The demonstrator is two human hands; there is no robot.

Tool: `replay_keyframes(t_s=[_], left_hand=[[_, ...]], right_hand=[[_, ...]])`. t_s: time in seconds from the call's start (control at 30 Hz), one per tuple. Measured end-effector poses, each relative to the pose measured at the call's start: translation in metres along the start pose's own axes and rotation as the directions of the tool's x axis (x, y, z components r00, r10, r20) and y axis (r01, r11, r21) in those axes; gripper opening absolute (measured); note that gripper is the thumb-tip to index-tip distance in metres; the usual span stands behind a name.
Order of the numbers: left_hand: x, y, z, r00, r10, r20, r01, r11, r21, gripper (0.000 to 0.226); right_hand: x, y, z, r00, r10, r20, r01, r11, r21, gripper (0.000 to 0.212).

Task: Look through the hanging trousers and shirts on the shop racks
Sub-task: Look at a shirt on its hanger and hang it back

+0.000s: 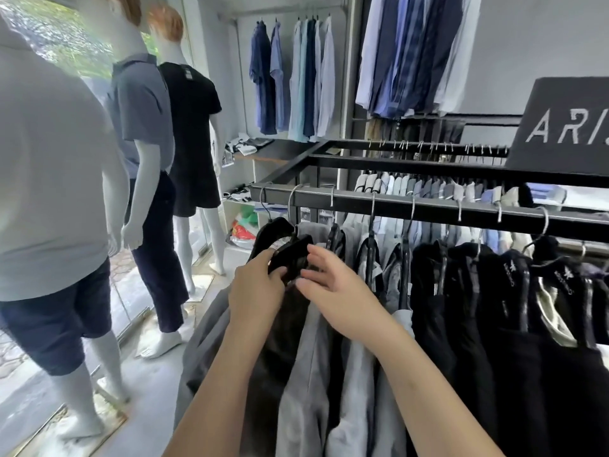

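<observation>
Because the shop front faces the window, three mannequins (145,133) stand at 9 o'clock, dressed to be seen from outside and well apart from the racks.

Left hand (255,286): fingers curled round the black hanger (290,255) at the near end of the rail (428,206), just left of centre. Grip clenched on it, probably to tip the garment out and see its front. The hanger's hook (291,201) sits on the rail, so the weight is carried there, not by the hand.

Right hand (333,291): touching the same hanger from its right side, fingers mostly straight and loose. Grip released; judged to be steadying or parting the cloth, not holding.

Hanging shirts and jackets (329,374): grey ones directly under both hands at 6 o'clock; black ones (494,308) packed close along the rail toward 3 o'clock, shoulder to shoulder so each must be pulled aside to be seen. None of those is touched.

Blue and white shirts (296,80) hang on a wall rail at 12 o'clock, more (412,54) at 1 o'clock. A dark sign (566,127) stands on the frame at 2 o'clock.

Judgement: early in the browse; only the first hanger is in hand.
</observation>
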State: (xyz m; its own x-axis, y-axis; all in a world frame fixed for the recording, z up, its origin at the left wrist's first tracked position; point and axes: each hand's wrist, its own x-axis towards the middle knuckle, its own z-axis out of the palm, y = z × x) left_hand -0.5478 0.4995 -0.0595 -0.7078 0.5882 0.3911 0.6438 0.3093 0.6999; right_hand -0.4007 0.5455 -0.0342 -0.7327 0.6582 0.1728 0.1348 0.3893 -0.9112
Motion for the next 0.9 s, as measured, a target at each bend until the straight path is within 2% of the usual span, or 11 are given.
replay_keyframes(t_s=[0.1,0.2,0.23,0.27,0.33,0.4,0.43,0.57,0.73,0.83,0.9], left_hand=[[-0.01,0.004,0.002,0.994,-0.02,-0.104,0.016,0.999,-0.04,0.016],[-0.037,0.016,0.004,0.925,0.122,-0.36,-0.181,0.974,-0.134,0.019],[-0.048,0.023,0.006,0.915,0.16,-0.369,-0.234,0.958,-0.164,0.018],[-0.057,0.027,0.01,0.935,0.179,-0.306,-0.25,0.945,-0.209,0.021],[-0.071,0.03,0.018,0.983,0.181,-0.035,-0.184,0.955,-0.231,0.037],[-0.077,0.022,0.021,0.973,0.118,0.197,-0.092,0.987,-0.135,0.043],[-0.076,0.018,0.016,0.966,0.068,0.249,-0.045,0.994,-0.095,0.046],[-0.059,0.006,-0.009,0.95,-0.064,0.307,0.068,0.998,-0.002,0.055],[-0.049,0.003,-0.016,0.948,-0.05,0.316,0.051,0.999,0.006,0.048],[-0.053,0.005,-0.011,0.96,-0.05,0.276,0.045,0.999,0.023,0.042],[-0.054,0.008,-0.007,0.981,-0.043,0.191,0.038,0.999,0.032,0.036]], right_hand=[[-0.008,-0.003,-0.015,0.984,0.017,-0.177,-0.013,1.0,0.023,0.034],[-0.014,0.001,-0.027,0.956,0.041,-0.292,-0.055,0.998,-0.041,0.015],[-0.015,0.002,-0.03,0.956,0.053,-0.287,-0.074,0.995,-0.063,0.014],[-0.015,0.004,-0.032,0.957,0.06,-0.284,-0.081,0.995,-0.064,0.015],[-0.015,0.009,-0.036,0.956,0.065,-0.285,-0.071,0.997,-0.011,0.021],[-0.017,0.011,-0.043,0.962,0.082,-0.262,-0.075,0.997,0.036,0.034],[-0.019,0.012,-0.047,0.964,0.096,-0.246,-0.087,0.995,0.05,0.042],[-0.022,0.015,-0.065,0.964,0.149,-0.218,-0.136,0.988,0.071,0.053],[-0.027,0.012,-0.071,0.975,0.139,-0.176,-0.137,0.99,0.021,0.056],[-0.029,0.009,-0.071,0.979,0.125,-0.162,-0.13,0.991,-0.02,0.058],[-0.031,0.007,-0.071,0.981,0.114,-0.16,-0.121,0.992,-0.033,0.06]])
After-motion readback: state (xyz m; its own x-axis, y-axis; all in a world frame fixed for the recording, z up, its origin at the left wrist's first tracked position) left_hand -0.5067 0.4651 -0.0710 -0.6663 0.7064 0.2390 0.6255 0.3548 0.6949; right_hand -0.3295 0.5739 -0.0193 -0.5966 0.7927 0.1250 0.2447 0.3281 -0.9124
